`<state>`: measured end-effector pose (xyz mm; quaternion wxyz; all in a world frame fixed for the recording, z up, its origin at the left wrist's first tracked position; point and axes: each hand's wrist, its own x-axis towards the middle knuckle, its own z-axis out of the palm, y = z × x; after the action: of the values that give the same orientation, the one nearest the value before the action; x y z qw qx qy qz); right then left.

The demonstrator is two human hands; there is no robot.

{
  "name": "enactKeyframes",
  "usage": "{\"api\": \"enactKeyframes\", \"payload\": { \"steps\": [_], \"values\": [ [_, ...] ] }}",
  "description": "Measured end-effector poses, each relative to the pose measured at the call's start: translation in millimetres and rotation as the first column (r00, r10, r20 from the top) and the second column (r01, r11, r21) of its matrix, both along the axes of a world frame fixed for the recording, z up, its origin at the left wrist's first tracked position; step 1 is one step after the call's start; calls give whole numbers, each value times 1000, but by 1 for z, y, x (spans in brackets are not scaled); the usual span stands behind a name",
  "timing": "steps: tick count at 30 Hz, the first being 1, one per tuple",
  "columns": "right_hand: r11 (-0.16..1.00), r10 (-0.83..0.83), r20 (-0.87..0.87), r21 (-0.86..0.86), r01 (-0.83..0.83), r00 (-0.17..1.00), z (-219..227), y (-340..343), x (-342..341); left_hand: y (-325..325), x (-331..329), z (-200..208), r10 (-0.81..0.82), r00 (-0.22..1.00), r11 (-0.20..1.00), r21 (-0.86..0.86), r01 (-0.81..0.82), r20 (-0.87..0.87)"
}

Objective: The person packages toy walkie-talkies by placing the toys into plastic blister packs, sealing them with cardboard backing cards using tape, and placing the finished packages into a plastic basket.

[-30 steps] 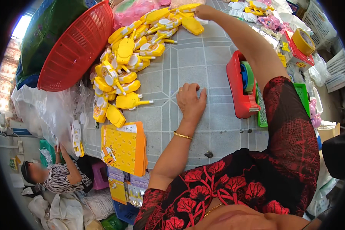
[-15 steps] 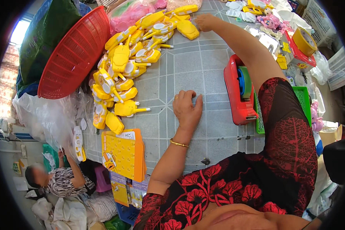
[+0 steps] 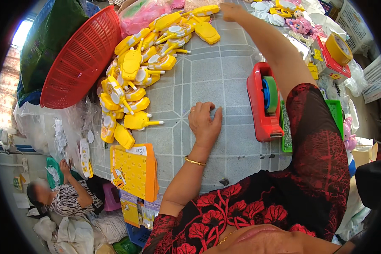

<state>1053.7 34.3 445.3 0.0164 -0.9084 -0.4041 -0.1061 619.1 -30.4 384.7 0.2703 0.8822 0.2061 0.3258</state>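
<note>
My left hand (image 3: 205, 122) rests on the grey tiled-pattern tabletop (image 3: 207, 80), holding nothing, its thumb apart from the loosely bent fingers. My right arm stretches to the far side, where my right hand (image 3: 232, 12) is beside the pile of yellow toy walkie-talkies (image 3: 133, 63). Its fingers are blurred, so whether they hold anything cannot be made out. The nearest walkie-talkie (image 3: 207, 32) lies face down just below and left of that hand. Under my right forearm stands a red tape dispenser (image 3: 258, 101) with a green roll of tape (image 3: 270, 93).
Yellow-and-orange printed cards (image 3: 131, 171) are stacked at the left table edge. A red plastic basket (image 3: 82, 59) leans beside the pile. Right of the dispenser lie a green tray (image 3: 335, 114) and a box topped with yellow tape (image 3: 338, 48). Another person (image 3: 72, 194) works at lower left.
My right hand has moved farther away, toward the upper edge of the view. My left hand stays in place on the table. The other person's arm has shifted slightly.
</note>
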Motion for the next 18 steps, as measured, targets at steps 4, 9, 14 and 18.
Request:
{"api": "enactKeyframes", "payload": {
  "steps": [4, 9, 14, 18],
  "values": [
    [985, 130, 51, 110, -135, 990, -11, 53, -37, 7, -10, 3, 54, 998, 998, 21, -53, -18],
    [996, -3, -79, -84, -4, 997, -9, 65, -41, 5, -12, 4, 35, 998, 999, -18, -36, -47],
    [998, -33, -291, 37, 46, 956, -14, 55, -24, 3, -9, 6, 25, 998, 999, -33, -27, -49],
    [999, -6, -423, -46, -14, 906, 3, 43, -19, 5, -11, 6, 38, 998, 998, -39, -39, -47]
  ]
}}
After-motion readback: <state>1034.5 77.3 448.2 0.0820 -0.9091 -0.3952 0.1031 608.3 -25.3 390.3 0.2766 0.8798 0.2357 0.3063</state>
